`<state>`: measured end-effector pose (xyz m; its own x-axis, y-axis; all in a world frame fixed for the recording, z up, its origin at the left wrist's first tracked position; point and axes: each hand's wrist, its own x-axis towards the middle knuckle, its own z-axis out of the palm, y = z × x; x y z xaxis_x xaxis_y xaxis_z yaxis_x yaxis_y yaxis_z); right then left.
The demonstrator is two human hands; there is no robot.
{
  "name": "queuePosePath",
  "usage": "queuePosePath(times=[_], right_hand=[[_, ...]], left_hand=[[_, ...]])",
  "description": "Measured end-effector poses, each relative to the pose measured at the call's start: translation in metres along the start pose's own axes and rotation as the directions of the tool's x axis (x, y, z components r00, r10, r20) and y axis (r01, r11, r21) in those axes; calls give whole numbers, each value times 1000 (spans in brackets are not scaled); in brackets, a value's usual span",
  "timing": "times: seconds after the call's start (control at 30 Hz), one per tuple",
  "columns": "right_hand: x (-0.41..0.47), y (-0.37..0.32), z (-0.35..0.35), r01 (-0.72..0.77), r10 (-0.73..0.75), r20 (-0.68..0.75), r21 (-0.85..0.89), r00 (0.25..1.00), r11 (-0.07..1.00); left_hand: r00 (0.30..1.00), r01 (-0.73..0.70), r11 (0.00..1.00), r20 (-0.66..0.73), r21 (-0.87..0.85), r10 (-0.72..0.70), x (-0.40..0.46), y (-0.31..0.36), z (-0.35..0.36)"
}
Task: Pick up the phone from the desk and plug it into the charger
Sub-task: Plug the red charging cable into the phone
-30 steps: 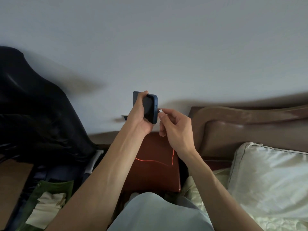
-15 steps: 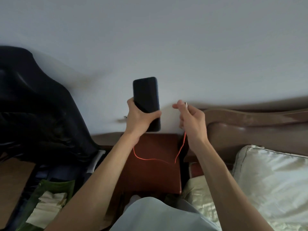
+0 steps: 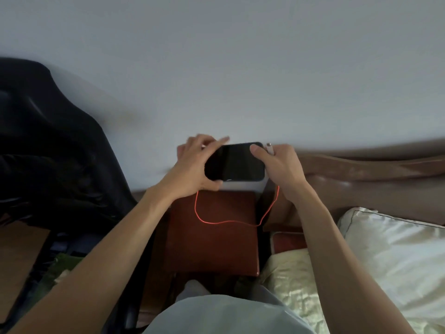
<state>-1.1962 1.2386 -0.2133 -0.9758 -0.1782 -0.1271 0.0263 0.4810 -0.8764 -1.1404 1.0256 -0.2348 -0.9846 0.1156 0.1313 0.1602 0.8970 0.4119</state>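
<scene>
A dark phone (image 3: 237, 162) lies sideways in the air above the reddish-brown bedside table (image 3: 216, 247), its black screen facing me. My left hand (image 3: 192, 162) grips its left end. My right hand (image 3: 280, 165) holds its right end with the thumb on the screen, and the white plug of the charger cable (image 3: 270, 148) sticks up between its fingers beside the phone's right end, not inserted. The thin red cable (image 3: 221, 222) hangs from both hands in a loop over the table top.
A black chair (image 3: 48, 150) stands at the left against the pale wall. A brown padded headboard (image 3: 361, 184) and a white pillow (image 3: 395, 251) are at the right. A green bag (image 3: 60, 266) lies on the floor at lower left.
The phone has turned from upright to sideways and come lower. My right hand has moved in from the right and taken hold of the phone's right end, the plug still in it.
</scene>
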Motion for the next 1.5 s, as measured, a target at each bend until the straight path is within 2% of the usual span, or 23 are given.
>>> queuePosePath(times=[0.03, 0.07, 0.1, 0.13, 0.17, 0.2, 0.23, 0.27, 0.33, 0.4, 0.5, 0.57, 0.67, 0.8, 0.9, 1.03, 1.17, 1.5], right_hand=[[1, 0, 1, -29, 31, -40, 45, 999, 999], [2, -1, 2, -63, 71, -73, 102, 995, 993], [2, -1, 3, -98, 115, -100, 164, 988, 982], [3, -1, 5, -130, 160, -124, 218, 979, 967], [3, -2, 8, -156, 198, -143, 258, 970, 953], [1, -3, 11, -177, 227, -148, 291, 963, 940], [0, -3, 16, -188, 242, -135, 324, 961, 927], [-2, -4, 21, -197, 246, -103, 348, 964, 917], [-8, -4, 31, -211, 234, -24, 350, 972, 913], [-14, -2, 37, -205, 202, 43, 322, 978, 924], [-19, 1, 32, -171, 103, 196, 374, 975, 911], [-24, 2, 28, -210, 67, 295, 488, 953, 847], [-32, 3, 27, -194, 1, 314, 582, 949, 790], [-40, -4, 27, -68, -96, 283, 519, 954, 852], [-38, -9, 23, 10, -114, 215, 432, 970, 902], [-35, -14, 20, 8, -86, 189, 377, 978, 926], [-35, -15, 20, -7, -63, 197, 337, 978, 942], [-37, -22, 17, -24, -17, 223, 180, 975, 983]], left_hand=[[986, 85, 991, -137, -108, -99, -3, 1, 4], [930, 185, 937, -257, -297, -265, -5, 5, 9], [821, 269, 791, -298, -550, -487, -6, 11, 15], [688, 303, 532, -205, -791, -696, -6, 19, 20], [600, 289, 194, 20, -938, -800, -6, 27, 23], [599, 238, -126, 248, -963, -761, -5, 34, 27], [654, 175, -374, 391, -911, -648, -5, 41, 31], [719, 108, -518, 427, -849, -549, -4, 48, 33], [788, -29, -627, 369, -778, -494, 1, 58, 32], [789, -112, -718, 377, -687, -484, 9, 61, 29], [791, -125, -780, 414, -613, -451, 16, 55, 23], [751, -148, -783, 447, -604, -486, 21, 49, 19], [710, -223, -836, 505, -501, -492, 28, 44, 13], [709, -205, -843, 518, -498, -479, 31, 43, 11], [702, -206, -847, 529, -491, -477, 32, 42, 15], [712, -143, -833, 529, -534, -462, 29, 44, 20], [732, -63, -772, 497, -632, -466, 26, 47, 21], [783, -33, -677, 402, -735, -474, 23, 43, 19]])
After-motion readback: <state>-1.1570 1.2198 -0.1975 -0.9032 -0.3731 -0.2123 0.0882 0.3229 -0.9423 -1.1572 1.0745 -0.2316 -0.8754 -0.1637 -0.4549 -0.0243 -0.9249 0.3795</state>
